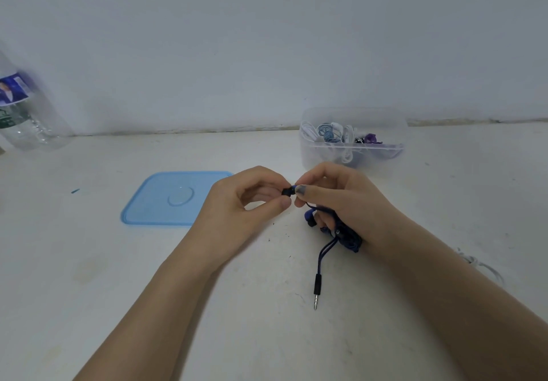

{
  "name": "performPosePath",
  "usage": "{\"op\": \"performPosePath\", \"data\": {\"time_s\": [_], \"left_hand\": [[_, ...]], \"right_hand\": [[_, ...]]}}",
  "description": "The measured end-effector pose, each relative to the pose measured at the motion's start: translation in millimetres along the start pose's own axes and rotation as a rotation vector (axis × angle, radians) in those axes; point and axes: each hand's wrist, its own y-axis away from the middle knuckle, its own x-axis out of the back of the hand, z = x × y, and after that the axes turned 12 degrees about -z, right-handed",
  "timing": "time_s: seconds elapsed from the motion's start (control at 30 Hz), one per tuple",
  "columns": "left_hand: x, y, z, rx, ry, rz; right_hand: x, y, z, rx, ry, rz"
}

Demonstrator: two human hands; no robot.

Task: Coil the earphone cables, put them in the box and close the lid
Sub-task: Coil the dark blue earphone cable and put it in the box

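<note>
A dark blue earphone cable (326, 250) is bunched under my right hand (341, 200), whose fingers curl round the coil and pinch the strand near one earbud. My left hand (252, 200) pinches that black earbud (287, 192) between thumb and forefinger. The jack plug (317, 290) trails onto the table below the hands. Behind them stands the clear plastic box (308, 155), open, with several coiled earphones in white, blue and purple inside. Its blue lid (154, 203) lies flat on the table to the left.
A clear plastic bottle (26, 114) lies at the far left by the wall. A white cable (477, 265) shows beside my right forearm. A small blue scrap (75, 191) lies left of the lid.
</note>
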Motion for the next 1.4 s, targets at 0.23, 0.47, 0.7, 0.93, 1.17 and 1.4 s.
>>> {"op": "performPosePath", "data": {"time_s": [0.23, 0.47, 0.7, 0.93, 1.17, 1.4], "left_hand": [[-2.7, -2.0, 1.8, -0.022, 0.184, -0.033], [-1.4, -1.8, -0.2, 0.0, 0.269, -0.05], [-2.6, -1.3, 0.1, -0.022, 0.299, -0.06], [-4.0, -1.9, 1.1, -0.032, 0.351, -0.072], [-3.6, -3.5, -5.8, -0.009, 0.461, -0.108], [-3.1, -4.4, -6.3, -0.006, 0.436, -0.072]], "right_hand": [[0.2, 1.4, -0.7, 0.01, -0.041, -0.035], [3.2, 2.5, -3.6, -0.002, -0.041, -0.084], [2.0, 3.4, -3.8, -0.007, -0.047, -0.092], [3.1, 4.3, -5.9, -0.016, -0.07, -0.113], [2.8, 4.4, -6.7, -0.005, -0.109, -0.127], [-0.3, 3.0, -6.3, 0.004, -0.133, -0.103]]}}
